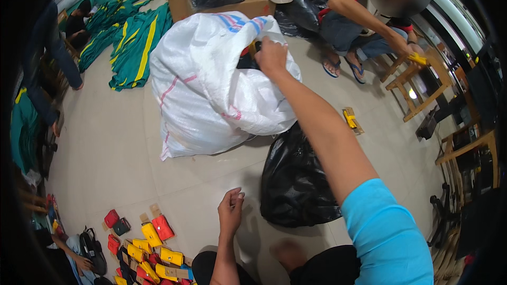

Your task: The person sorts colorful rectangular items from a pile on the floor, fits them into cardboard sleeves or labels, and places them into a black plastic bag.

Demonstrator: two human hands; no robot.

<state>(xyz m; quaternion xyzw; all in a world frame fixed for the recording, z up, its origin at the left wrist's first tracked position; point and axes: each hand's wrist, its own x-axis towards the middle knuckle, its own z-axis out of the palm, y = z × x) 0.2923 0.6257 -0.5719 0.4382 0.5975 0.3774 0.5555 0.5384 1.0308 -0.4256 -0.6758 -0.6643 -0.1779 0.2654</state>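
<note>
A large white woven plastic sack (198,87) stands before me, bulging, its mouth partly folded over. My right hand (272,56) is at the mouth, fingers bent over the edge of the opening. Dark, red and yellow contents (247,61) show there in a small gap. Whether the fingers grip anything is hidden. Below, my left hand (231,210) hovers above the floor with nothing in it, thumb and fingers slightly apart. To its right lies a black plastic bag (295,182), under my right arm.
Several small red, yellow and dark pouches with cardboard tags (152,255) lie at lower left. A yellow pouch (350,118) lies at right. A person (364,27) beside a wooden stool (420,83) holds a yellow item. Green garments (138,47) and cardboard boxes (222,8) are behind.
</note>
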